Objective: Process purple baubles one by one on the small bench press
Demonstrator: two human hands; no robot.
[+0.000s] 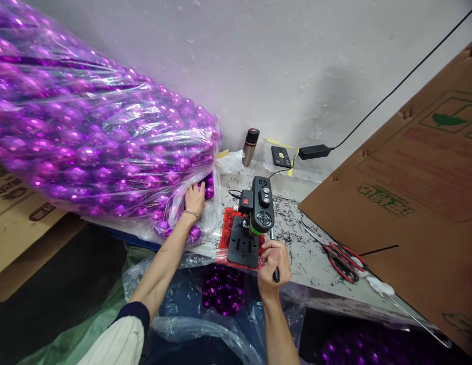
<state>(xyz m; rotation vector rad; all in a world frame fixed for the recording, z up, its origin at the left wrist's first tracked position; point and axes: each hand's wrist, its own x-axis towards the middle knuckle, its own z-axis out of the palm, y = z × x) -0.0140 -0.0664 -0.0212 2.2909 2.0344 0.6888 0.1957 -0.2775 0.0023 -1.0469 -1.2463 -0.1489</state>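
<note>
The person's left hand (195, 199), fingers slightly spread at purple faceted baubles (209, 191), is best kept light, while the right hand (274, 263) curls tightly round a black-handled tool (276, 274).

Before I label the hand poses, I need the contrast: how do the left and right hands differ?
The left hand has its fingers extended toward purple balls at the clear bag's opening; the right hand is curled in a fist around a black-ended handle. The left hand wears a bracelet at the wrist; the right shows none. Both are ungloved.
</note>
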